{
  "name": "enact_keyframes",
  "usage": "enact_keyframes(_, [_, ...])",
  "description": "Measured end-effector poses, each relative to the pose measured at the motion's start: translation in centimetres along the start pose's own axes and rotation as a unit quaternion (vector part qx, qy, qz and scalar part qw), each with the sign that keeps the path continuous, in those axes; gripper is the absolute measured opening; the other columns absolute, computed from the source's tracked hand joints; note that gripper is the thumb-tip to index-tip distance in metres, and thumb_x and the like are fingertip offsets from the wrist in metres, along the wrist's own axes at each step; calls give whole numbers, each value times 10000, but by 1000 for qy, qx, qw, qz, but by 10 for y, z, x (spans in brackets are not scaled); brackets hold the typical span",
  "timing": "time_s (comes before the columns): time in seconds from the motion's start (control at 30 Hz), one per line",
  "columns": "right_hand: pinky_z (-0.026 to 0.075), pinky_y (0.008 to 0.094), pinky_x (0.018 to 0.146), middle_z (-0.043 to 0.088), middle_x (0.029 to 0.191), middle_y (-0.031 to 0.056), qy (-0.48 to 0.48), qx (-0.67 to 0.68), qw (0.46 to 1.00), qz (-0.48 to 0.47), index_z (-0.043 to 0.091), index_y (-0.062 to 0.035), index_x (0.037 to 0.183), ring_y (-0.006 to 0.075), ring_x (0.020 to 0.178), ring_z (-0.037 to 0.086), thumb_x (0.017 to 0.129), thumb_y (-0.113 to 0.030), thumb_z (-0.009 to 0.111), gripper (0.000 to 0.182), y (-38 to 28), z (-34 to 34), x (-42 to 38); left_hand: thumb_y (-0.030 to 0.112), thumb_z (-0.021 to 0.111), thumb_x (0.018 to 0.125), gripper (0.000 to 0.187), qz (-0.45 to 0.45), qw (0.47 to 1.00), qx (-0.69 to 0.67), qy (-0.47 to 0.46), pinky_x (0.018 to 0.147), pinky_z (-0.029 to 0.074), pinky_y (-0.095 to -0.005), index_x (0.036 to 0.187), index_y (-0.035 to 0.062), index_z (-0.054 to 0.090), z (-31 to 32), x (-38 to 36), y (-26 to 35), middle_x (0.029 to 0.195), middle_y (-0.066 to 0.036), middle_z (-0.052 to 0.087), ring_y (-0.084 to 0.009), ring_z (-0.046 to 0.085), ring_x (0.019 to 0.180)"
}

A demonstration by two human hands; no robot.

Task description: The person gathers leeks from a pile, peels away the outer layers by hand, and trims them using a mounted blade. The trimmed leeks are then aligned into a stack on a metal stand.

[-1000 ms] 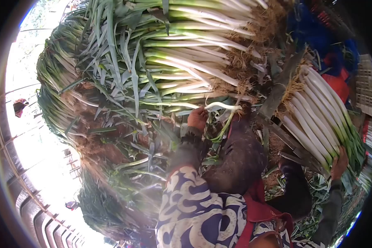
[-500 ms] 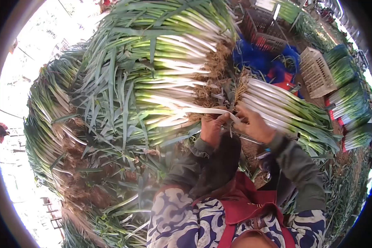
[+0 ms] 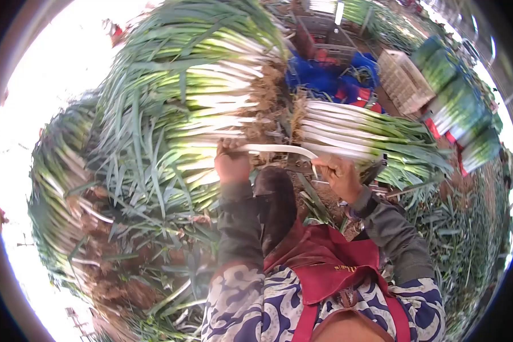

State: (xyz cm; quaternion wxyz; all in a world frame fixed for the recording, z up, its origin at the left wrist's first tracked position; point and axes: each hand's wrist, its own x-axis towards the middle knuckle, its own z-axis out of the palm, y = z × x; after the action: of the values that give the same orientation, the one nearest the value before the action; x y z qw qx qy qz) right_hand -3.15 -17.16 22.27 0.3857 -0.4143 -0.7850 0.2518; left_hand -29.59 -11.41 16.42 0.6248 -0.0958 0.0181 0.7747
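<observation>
A single leek (image 3: 276, 148) with a long white shank stretches between my two hands, bent downward at its right end. My left hand (image 3: 232, 162) is closed around the leek on the leafy side, just in front of the big pile of leeks (image 3: 222, 74) with brown roots. At the bent right end, the fingers of my right hand (image 3: 339, 175) pinch the leek; their tips are partly hidden. Beyond my right hand lies a neat row of cleaner white leeks (image 3: 342, 128), roots to the left and green leaves to the right.
Blue netting (image 3: 316, 77) lies behind the row, near a dark crate (image 3: 330, 37) and a beige crate (image 3: 402, 82). Netted leek bundles (image 3: 459, 105) stand at the far right. Another leek pile (image 3: 57, 182) is on the left. Loose leaves (image 3: 182, 245) litter the ground.
My left hand has moved left along the leek, away from my right hand, so more white shank shows between them. The view has shifted, moving the surroundings left.
</observation>
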Motion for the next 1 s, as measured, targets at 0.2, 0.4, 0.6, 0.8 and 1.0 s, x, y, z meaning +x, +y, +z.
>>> enact_keyframes(0.2, [482,230,606,612,763,-6,232,176,931,219,637,-11,955,89,657,566,890,-44,564,103,25,-18,-20,195,397,979,215,-9,997,11,-71,622,382,-329,796,85,425,30,-6,-27,664,1,397,-147,380,597])
enact_keyframes(0.4, [504,263,628,593,818,19,389,317,821,271,592,-50,1029,116,613,562,904,-197,591,193,69,-151,-104,187,408,972,205,-33,991,-17,-130,560,359,-285,784,105,408,45,4,-17,591,27,317,-122,335,552])
enact_keyframes(0.6, [443,319,840,583,1086,83,164,19,900,403,507,-24,1237,163,1006,551,920,-292,551,417,51,-215,-141,192,420,960,250,37,892,411,-183,506,364,-279,722,113,421,69,-32,-106,568,22,377,-108,367,519])
enact_keyframes(0.8, [415,344,904,574,1111,62,164,225,948,157,465,-26,1261,168,1048,527,941,-348,515,456,-46,-153,-19,199,557,910,217,-113,712,589,-366,471,382,-342,853,-2,497,54,-80,-240,604,-45,502,-151,451,508])
enact_keyframes(1.0, [464,376,653,488,753,25,428,520,736,68,500,-52,914,177,679,486,962,-235,482,190,24,-199,-31,249,560,881,263,-115,395,704,-579,628,417,-499,941,-4,515,40,-69,-261,752,-277,579,-471,555,769])
